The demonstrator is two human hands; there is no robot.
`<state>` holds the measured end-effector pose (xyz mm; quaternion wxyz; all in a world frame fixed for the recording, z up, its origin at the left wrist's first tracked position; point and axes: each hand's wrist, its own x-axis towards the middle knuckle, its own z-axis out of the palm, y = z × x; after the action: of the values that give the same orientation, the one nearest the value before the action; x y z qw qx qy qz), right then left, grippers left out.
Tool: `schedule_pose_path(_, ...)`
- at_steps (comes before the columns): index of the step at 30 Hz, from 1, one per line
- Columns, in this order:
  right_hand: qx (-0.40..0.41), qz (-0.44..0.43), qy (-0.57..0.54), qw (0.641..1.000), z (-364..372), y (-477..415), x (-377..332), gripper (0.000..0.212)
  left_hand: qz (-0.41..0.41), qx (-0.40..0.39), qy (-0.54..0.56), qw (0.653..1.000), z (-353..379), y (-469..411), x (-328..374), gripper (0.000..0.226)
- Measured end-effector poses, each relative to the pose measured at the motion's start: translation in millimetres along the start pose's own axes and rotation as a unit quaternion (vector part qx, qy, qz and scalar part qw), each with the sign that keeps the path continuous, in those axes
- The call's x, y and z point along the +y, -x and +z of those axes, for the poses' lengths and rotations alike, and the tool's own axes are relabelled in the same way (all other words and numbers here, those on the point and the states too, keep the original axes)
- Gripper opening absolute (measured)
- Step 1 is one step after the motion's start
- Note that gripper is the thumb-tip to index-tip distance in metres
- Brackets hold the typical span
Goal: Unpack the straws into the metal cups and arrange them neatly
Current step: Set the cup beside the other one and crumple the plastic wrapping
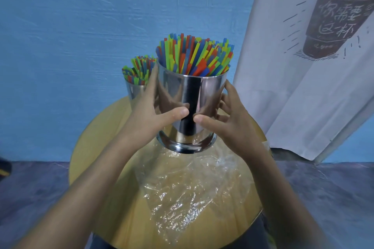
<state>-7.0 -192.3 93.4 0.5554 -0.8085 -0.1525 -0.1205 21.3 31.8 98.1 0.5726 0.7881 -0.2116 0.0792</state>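
Steel, polished to a mirror, makes up both cups. The far cup (pixel 132 92) stands at the left back of the round wooden desk (pixel 87 147), packed with bright straws (pixel 139 68) and partly hidden behind the left hand (pixel 148 116). That hand clamps the left wall of the near cup (pixel 191 97), its fingers (pixel 153 81) wrapped round the side and the thumb laid across the front. The near cup is upright over the middle of the desk, crammed with a taller bundle (pixel 195 54) whose tips are uneven and fan to the right. The right hand (pixel 230 121) mirrors the grip on the right wall, its thumb almost meeting the other. I cannot tell whether the cup's foot rests on the desk or hangs just above it. In front lies the emptied clear wrapper (pixel 188 186), its far edge at the foot. Unpacking looks finished and tidying is left. To do that well, keep the cup level, set it just beside the far cup and off the slippery film, then tap the tall tips down. A printed white banner (pixel 303 79) hangs at the right.
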Motion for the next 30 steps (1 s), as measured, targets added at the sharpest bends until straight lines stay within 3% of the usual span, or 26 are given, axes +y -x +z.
schedule_pose_path(5,0.02,0.001,-0.006,1.0,-10,-16,3,0.096,-0.034,-0.029,-0.033,0.998,-3,-11,-4,0.118)
schedule_pose_path(7,0.025,-0.002,-0.002,1.0,-17,-22,-1,0.085,-0.021,-0.03,-0.024,0.999,-5,-23,3,0.114)
schedule_pose_path(10,0.035,-0.007,0.006,0.999,-28,-32,-3,0.048,-0.006,-0.009,-0.015,1.0,-4,-39,12,0.114)
schedule_pose_path(11,0.032,-0.011,0.015,0.999,-31,-36,-2,0.047,-0.002,0.0,-0.015,1.0,-2,-43,14,0.114)
schedule_pose_path(14,0.014,-0.031,0.045,0.998,-38,-51,-1,0.071,0.004,0.026,-0.02,0.999,9,-51,15,0.114)
schedule_pose_path(18,0.021,-0.048,0.093,0.994,-51,-77,15,0.067,-0.012,0.053,-0.012,0.998,29,-67,3,0.111)
schedule_pose_path(24,0.016,-0.013,0.08,0.997,-58,-102,64,0.092,-0.041,0.052,-0.029,0.997,62,-93,-25,0.093)
schedule_pose_path(30,0.015,0.052,0.028,0.998,-44,-109,108,0.101,-0.086,0.045,-0.017,0.995,80,-103,-60,0.103)
